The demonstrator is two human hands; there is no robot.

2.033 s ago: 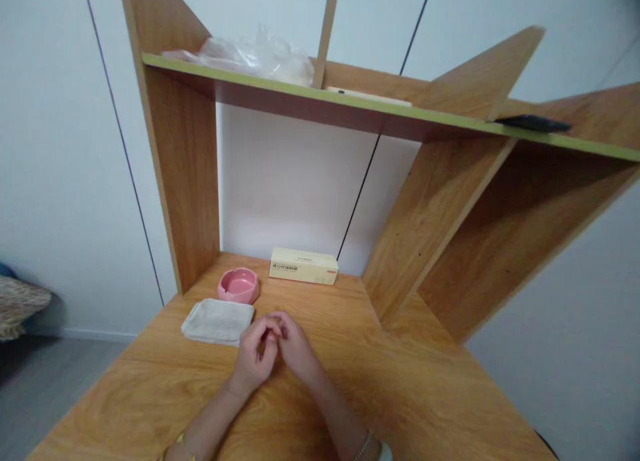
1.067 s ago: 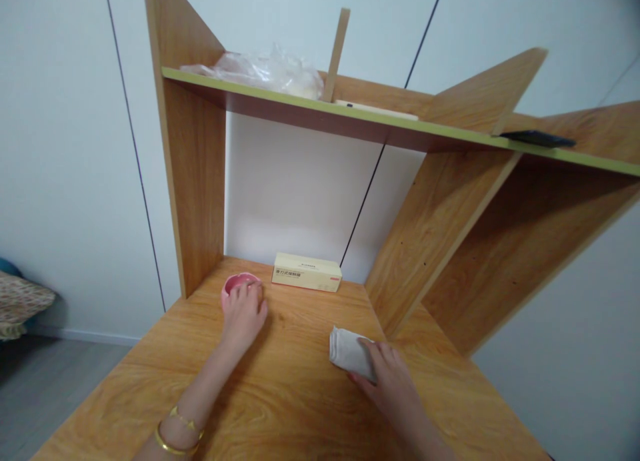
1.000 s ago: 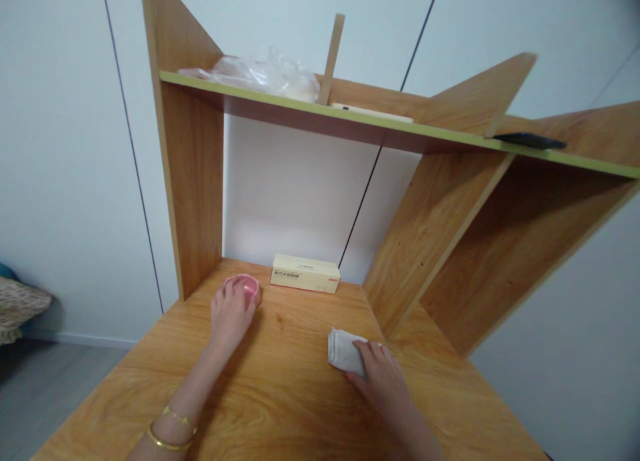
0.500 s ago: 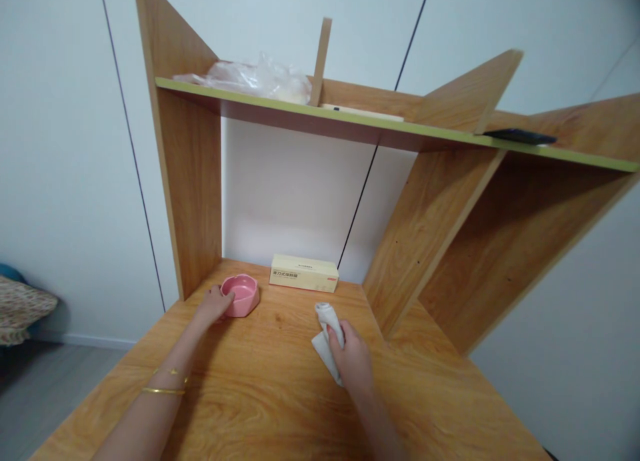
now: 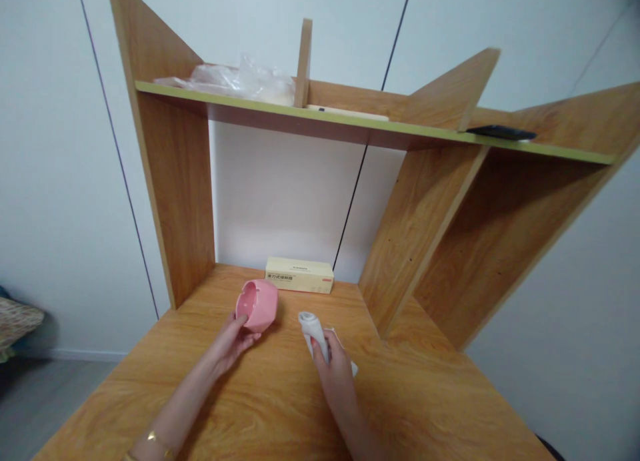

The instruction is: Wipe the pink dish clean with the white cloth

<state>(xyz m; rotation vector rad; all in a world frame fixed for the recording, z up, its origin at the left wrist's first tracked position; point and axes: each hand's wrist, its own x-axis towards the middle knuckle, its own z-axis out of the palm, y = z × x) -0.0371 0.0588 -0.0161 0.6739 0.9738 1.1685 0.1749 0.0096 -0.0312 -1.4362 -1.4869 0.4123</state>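
Note:
My left hand (image 5: 231,341) grips a pink ashtray (image 5: 257,304) and holds it tilted above the wooden desk (image 5: 270,407), its hollow facing left. My right hand (image 5: 336,373) is closed on a bunched white cloth (image 5: 314,329), whose rolled end sticks up past the fingers toward the ashtray. The two hands are close together over the middle of the desk, a short gap between ashtray and cloth.
A cream box (image 5: 299,275) lies at the back of the desk against the white wall. A shelf (image 5: 350,122) overhead carries a clear plastic bag (image 5: 240,81) and a dark flat object (image 5: 501,132). An angled wooden divider (image 5: 415,227) rises to the right.
My left hand has lifted the pink ashtray off the desk and tipped it. My right hand has picked up the cloth and brought it leftward toward the ashtray.

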